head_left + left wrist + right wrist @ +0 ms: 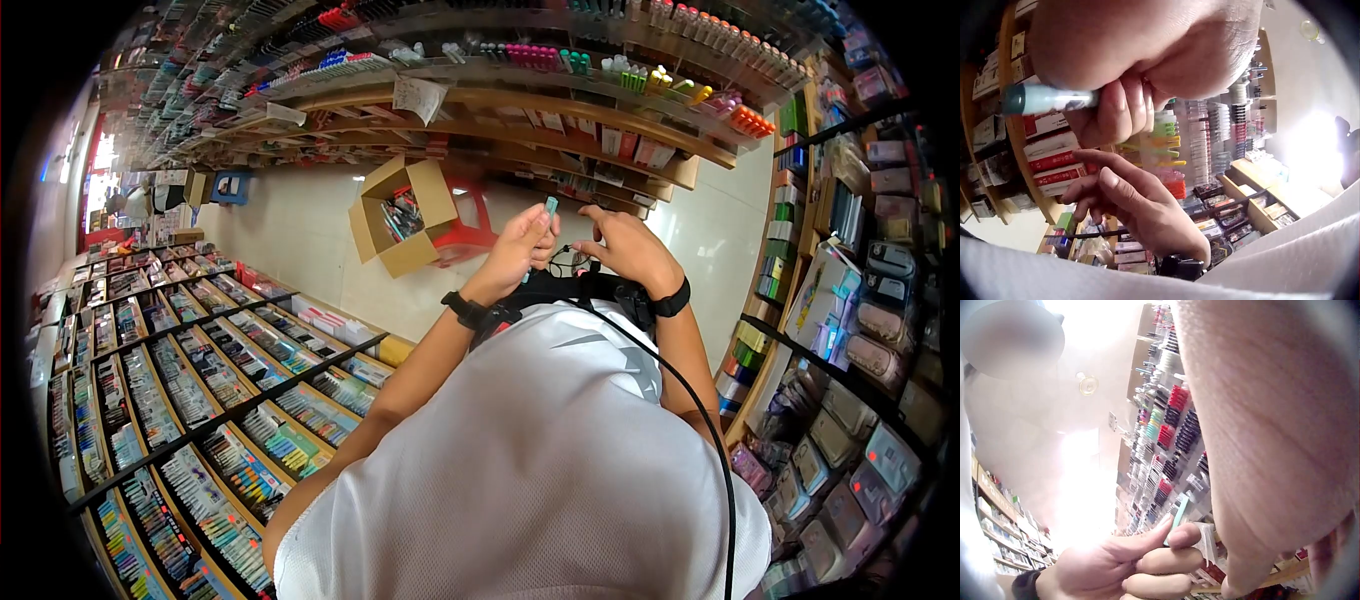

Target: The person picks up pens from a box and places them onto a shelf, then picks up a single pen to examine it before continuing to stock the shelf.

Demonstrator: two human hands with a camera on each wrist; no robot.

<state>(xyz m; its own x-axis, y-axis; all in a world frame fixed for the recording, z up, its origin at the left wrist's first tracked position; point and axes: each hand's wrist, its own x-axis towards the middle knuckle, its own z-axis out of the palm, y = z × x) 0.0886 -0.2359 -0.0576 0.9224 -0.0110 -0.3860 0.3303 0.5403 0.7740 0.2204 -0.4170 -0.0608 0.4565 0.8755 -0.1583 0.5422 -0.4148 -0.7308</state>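
My left hand (522,248) grips a slim teal pen or marker (551,206), fingers curled round its barrel. The pen's end stands out above the fist, and a bit of teal shows below it. In the left wrist view, the pale barrel and darker teal end (1015,99) stick out sideways from the curled fingers. Just to the right, my right hand (640,252) is held apart from the pen, its fingers loosely bent and holding nothing. The right wrist view shows the left thumb against the pen (1180,511), with the right hand (1279,425) filling the right side.
An open cardboard box (383,236) with many pens inside sits by a red plastic stool or crate (468,222) on the floor. Pen-filled display racks (200,400) stand at left, tiered shelves (600,130) ahead, hanging cases (880,325) at right. A black cable (690,395) crosses the shirt.
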